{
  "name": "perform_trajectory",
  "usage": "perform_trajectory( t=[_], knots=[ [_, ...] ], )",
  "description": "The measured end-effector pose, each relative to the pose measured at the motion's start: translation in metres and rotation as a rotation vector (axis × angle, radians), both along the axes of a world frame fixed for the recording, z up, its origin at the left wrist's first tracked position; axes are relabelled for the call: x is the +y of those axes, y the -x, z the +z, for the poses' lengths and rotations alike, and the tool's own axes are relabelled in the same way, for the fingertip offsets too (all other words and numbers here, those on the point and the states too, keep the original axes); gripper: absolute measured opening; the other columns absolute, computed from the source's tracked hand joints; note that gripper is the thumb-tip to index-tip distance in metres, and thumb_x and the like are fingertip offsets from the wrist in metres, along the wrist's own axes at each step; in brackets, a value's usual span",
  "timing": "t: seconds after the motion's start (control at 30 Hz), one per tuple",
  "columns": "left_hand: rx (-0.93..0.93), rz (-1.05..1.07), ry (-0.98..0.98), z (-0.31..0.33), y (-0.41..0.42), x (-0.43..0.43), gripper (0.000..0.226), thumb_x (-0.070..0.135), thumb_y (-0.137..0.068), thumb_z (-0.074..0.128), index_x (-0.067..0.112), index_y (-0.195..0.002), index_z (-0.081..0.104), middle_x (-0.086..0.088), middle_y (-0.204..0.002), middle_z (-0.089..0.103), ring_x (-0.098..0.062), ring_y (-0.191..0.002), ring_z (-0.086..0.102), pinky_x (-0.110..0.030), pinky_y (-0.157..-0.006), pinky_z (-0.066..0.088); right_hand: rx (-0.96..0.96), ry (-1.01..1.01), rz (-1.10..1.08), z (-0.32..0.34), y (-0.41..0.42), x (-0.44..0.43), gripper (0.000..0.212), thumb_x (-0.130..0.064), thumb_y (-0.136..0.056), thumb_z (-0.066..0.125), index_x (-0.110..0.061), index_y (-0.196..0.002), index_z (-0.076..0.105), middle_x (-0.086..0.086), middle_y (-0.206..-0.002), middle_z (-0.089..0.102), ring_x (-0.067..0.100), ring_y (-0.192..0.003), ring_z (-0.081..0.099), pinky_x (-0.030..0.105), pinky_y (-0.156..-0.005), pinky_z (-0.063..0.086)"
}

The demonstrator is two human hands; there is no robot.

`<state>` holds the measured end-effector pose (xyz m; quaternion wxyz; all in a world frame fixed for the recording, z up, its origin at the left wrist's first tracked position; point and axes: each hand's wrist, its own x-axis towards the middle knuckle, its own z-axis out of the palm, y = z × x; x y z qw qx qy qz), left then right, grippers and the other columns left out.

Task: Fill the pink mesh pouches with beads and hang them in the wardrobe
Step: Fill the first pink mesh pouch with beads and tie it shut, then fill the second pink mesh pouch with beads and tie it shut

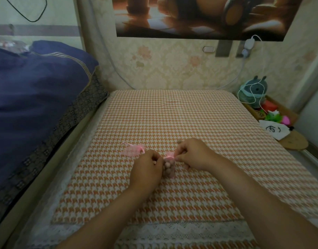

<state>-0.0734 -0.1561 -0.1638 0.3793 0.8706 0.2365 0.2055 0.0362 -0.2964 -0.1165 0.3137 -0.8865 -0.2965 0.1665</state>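
Filled pouch [169, 168]: pink mesh, beads showing, upright, neck up. Left hand [147, 169] and right hand [192, 155] pinch its ribbon [170, 156]. Empty pouch [132, 150] lies flat.

pouch [169, 168] neck behind both hands' fingers; poster [199, 15] top cropped

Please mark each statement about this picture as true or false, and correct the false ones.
1. Both hands hold one pouch between them. True: the left hand and right hand pinch the filled pouch at its top.
2. The held pouch is empty. False: round beads show through its mesh.
3. A second pouch lies flat on the checked cloth, left of the hands. True.
4. The blue bedding is on the right side. False: it is on the left.
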Motion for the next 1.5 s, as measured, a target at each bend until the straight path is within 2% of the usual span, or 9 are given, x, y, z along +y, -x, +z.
perform_trajectory(
  t=[0.13,0.33,0.53,0.77,0.87,1.03,1.17,1.33,1.5],
  knots=[
    [-0.02,0.049,0.12,-0.002,-0.003,-0.001,0.018,0.02,-0.09,0.06,0.024,-0.074,0.062,0.011,-0.074,0.063,-0.003,-0.071,0.057,-0.009,-0.056,0.034,0.016,0.007,-0.056,-0.003,0.005,0.004,0.021,-0.023,-0.089,0.073,-0.025,-0.068,0.073,0.005,-0.056,0.07,0.015,-0.051,0.069,0.027,-0.052,0.057],
    [-0.026,0.117,0.244,-0.006,-0.006,0.003,0.014,0.021,-0.09,0.062,0.016,-0.079,0.071,0.005,-0.077,0.068,-0.01,-0.073,0.062,-0.018,-0.06,0.04,0.09,-0.016,-0.064,-0.004,0.005,0.004,0.013,-0.02,-0.092,0.071,-0.008,-0.086,0.075,0.004,-0.054,0.065,0.015,-0.047,0.065,0.034,-0.056,0.061],
    [-0.009,0.151,0.346,-0.01,-0.011,0.005,0.015,0.021,-0.088,0.064,0.016,-0.076,0.072,0.001,-0.073,0.07,-0.017,-0.071,0.065,-0.029,-0.065,0.051,0.102,0.004,-0.06,-0.006,0.004,0.005,0.015,-0.019,-0.093,0.07,-0.008,-0.084,0.075,0.008,-0.054,0.065,0.016,-0.046,0.063,0.033,-0.056,0.06],
    [0.024,0.061,0.217,-0.001,-0.007,0.005,0.018,0.021,-0.091,0.06,0.023,-0.074,0.063,0.005,-0.073,0.066,-0.016,-0.071,0.063,-0.027,-0.063,0.046,0.13,-0.009,-0.103,-0.012,0.003,0.007,0.014,-0.018,-0.095,0.067,-0.014,-0.082,0.07,0.008,-0.056,0.064,0.014,-0.043,0.061,0.03,-0.05,0.057],
    [0.047,-0.015,0.249,0.005,-0.006,0.008,0.003,0.029,-0.092,0.06,0.026,-0.093,0.059,0.006,-0.084,0.068,-0.013,-0.075,0.065,-0.031,-0.068,0.054,0.265,-0.043,-0.121,-0.014,0.005,0.009,0.006,-0.018,-0.098,0.062,-0.015,-0.096,0.067,0.013,-0.076,0.07,0.019,-0.058,0.067,0.034,-0.053,0.06],
    [0.162,-0.251,0.198,0.008,0.007,0.011,0.048,0.031,-0.07,0.084,0.026,-0.111,0.06,0.012,-0.094,0.066,-0.008,-0.084,0.065,-0.027,-0.077,0.055,0.514,-0.14,-0.126,-0.013,0.015,0.02,0.017,-0.011,-0.103,0.052,-0.006,-0.114,0.062,0.016,-0.078,0.069,0.023,-0.063,0.068,0.035,-0.06,0.061],
    [0.083,-0.213,0.202,0.012,0.022,0.024,0.049,0.023,-0.069,0.086,0.025,-0.11,0.06,0.012,-0.092,0.064,-0.002,-0.077,0.06,-0.007,-0.061,0.044,0.582,-0.231,-0.143,-0.008,0.03,0.039,0.021,-0.01,-0.101,0.056,-0.004,-0.12,0.061,0.013,-0.079,0.068,0.021,-0.063,0.066,0.033,-0.059,0.06],
    [0.035,-0.074,0.111,0.028,0.043,0.063,0.033,0.025,-0.072,0.082,0.033,-0.092,0.057,0.014,-0.085,0.064,-0.008,-0.077,0.061,-0.018,-0.065,0.049,0.648,-0.347,-0.048,-0.004,0.051,0.074,0.023,-0.004,-0.098,0.056,-0.001,-0.116,0.069,0.015,-0.089,0.072,0.017,-0.066,0.068,0.032,-0.061,0.058],
    [0.095,0.04,0.026,0.028,0.059,0.102,0.032,0.031,-0.072,0.079,0.028,-0.098,0.06,0.005,-0.097,0.068,-0.014,-0.084,0.062,-0.028,-0.07,0.048,0.539,-0.32,0.071,-0.008,0.073,0.11,0.024,-0.007,-0.098,0.055,-0.02,-0.107,0.073,0.012,-0.091,0.071,0.016,-0.07,0.065,0.027,-0.052,0.051]
  ],
)
